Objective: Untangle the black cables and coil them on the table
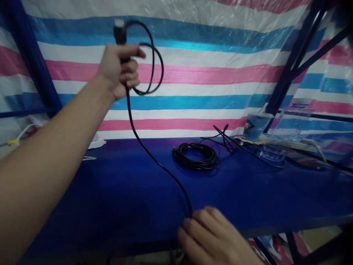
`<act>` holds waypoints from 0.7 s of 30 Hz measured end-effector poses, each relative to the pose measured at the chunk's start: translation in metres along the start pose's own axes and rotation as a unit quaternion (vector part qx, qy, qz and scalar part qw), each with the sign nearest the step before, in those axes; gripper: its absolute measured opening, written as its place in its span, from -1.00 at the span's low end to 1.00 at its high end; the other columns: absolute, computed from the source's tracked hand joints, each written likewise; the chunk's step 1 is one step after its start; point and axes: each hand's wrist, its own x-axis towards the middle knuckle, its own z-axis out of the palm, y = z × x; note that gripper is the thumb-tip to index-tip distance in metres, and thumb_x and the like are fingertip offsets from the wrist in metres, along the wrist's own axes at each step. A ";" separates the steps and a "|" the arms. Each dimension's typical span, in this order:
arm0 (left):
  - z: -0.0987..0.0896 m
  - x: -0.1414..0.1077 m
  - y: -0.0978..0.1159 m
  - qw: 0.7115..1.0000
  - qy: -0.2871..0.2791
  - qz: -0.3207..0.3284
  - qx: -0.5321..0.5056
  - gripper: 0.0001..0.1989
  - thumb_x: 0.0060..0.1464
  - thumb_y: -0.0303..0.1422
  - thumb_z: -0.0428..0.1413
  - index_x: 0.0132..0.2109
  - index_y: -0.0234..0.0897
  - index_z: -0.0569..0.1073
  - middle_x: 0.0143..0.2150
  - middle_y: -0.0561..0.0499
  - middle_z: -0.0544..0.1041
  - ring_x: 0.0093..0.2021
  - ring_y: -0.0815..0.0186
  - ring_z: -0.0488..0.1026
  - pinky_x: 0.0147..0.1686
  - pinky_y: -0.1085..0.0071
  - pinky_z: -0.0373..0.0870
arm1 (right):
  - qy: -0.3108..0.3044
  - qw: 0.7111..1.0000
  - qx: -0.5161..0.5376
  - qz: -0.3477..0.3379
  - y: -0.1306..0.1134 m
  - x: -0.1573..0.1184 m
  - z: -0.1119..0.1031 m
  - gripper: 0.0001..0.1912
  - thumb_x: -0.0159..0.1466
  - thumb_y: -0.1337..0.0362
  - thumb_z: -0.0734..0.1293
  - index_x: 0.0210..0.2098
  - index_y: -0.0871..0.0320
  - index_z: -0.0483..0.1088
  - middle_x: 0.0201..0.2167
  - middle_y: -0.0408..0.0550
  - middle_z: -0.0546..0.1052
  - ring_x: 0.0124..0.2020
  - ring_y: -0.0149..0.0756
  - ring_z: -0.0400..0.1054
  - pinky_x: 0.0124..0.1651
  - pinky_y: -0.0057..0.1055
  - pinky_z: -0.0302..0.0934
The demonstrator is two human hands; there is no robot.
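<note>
My left hand (122, 71) is raised in front of the striped sheet, its fingers closed round a black cable (153, 158). Above the fist sticks out the cable's dark plug (120, 33), with a light metal tip; it looks blurred. A loose loop of the cable hangs to the right of that hand. From the fist the cable runs down and right to my right hand (211, 235), which grips it low at the shelf's front edge. Behind lies a coiled black cable (195, 156) on the blue shelf (132, 198), apart from both hands.
A blue patterned cup (256, 127) and a clear plastic container (286, 129) stand at the right, with thin black wires (224, 138) beside them. At the left is a white power strip (97, 143). Blue metal posts (33, 55) frame the sides; a striped plastic sheet (198, 73) closes the back.
</note>
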 end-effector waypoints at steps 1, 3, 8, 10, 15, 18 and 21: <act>0.004 -0.010 -0.008 0.999 -0.023 -0.026 0.014 -0.81 0.20 -0.43 -0.12 -0.37 -0.36 0.30 -0.71 0.24 -0.16 -0.74 0.62 -0.21 -0.64 0.66 -0.21 | 0.004 1.000 0.027 -0.013 0.009 0.016 -0.012 -0.83 0.25 0.41 0.16 -0.33 0.14 0.38 -0.53 -0.11 0.45 -0.45 -0.30 0.31 -0.36 -0.35 0.19; 0.016 -0.031 -0.027 0.988 -0.102 -0.102 0.048 -0.85 0.14 -0.42 -0.02 -0.38 -0.38 0.34 -0.72 0.26 -0.12 -0.75 0.64 -0.21 -0.69 0.66 -0.24 | -0.058 0.998 0.028 0.008 0.029 0.052 -0.031 -0.84 0.21 0.43 0.16 -0.30 0.17 0.35 -0.50 -0.07 0.44 -0.42 -0.29 0.29 -0.31 -0.34 0.15; 0.039 -0.072 -0.059 0.969 -0.162 -0.177 0.053 -0.66 0.02 -0.09 0.12 -0.44 -0.31 0.34 -0.66 0.15 0.12 -0.74 0.57 -0.05 -0.78 0.58 -0.17 | -0.041 0.992 0.006 0.118 0.070 0.126 -0.030 -0.74 0.19 0.44 0.09 -0.11 0.30 0.18 -0.44 0.05 0.44 -0.48 -0.26 0.25 -0.44 -0.39 0.01; 0.038 -0.078 -0.061 0.975 -0.149 -0.161 0.039 -0.66 -0.03 -0.08 0.15 -0.42 -0.29 0.34 -0.63 0.12 0.20 -0.72 0.55 0.02 -0.78 0.57 -0.15 | 0.011 0.988 0.060 0.143 0.078 0.143 -0.019 -0.78 0.20 0.43 0.08 -0.15 0.27 0.13 -0.41 0.06 0.44 -0.46 -0.27 0.25 -0.47 -0.41 -0.01; 0.017 -0.081 -0.055 0.973 -0.140 -0.179 0.049 -0.83 -0.07 -0.35 0.23 -0.41 -0.34 0.39 -0.75 0.15 0.17 -0.72 0.51 0.15 -0.71 0.60 0.06 | 0.106 0.953 0.198 0.202 0.092 0.157 -0.004 -0.79 0.11 0.34 0.25 -0.26 0.17 0.15 -0.49 -0.12 0.37 -0.49 -0.35 0.21 -0.44 -0.43 0.06; 0.002 -0.081 -0.051 0.992 -0.023 -0.123 -0.019 -0.94 0.01 -0.44 0.15 -0.35 -0.35 0.42 -0.79 0.22 0.05 -0.75 0.47 0.18 -0.68 0.57 0.16 | 0.175 0.894 0.334 0.242 0.106 0.153 0.004 -0.87 0.13 0.32 0.24 -0.30 0.16 0.23 -0.33 -0.09 0.40 -0.29 -0.33 0.30 -0.22 -0.36 0.18; -0.012 -0.078 -0.050 0.988 0.108 -0.063 -0.086 -0.92 0.12 -0.48 0.03 -0.34 -0.34 0.40 -0.76 0.22 0.06 -0.79 0.55 0.05 -0.75 0.60 -0.01 | 0.146 0.810 0.474 0.313 0.115 0.143 0.020 -0.74 0.23 0.10 0.19 -0.18 0.13 0.27 -0.12 -0.01 0.40 -0.14 -0.25 0.32 -0.09 -0.25 0.20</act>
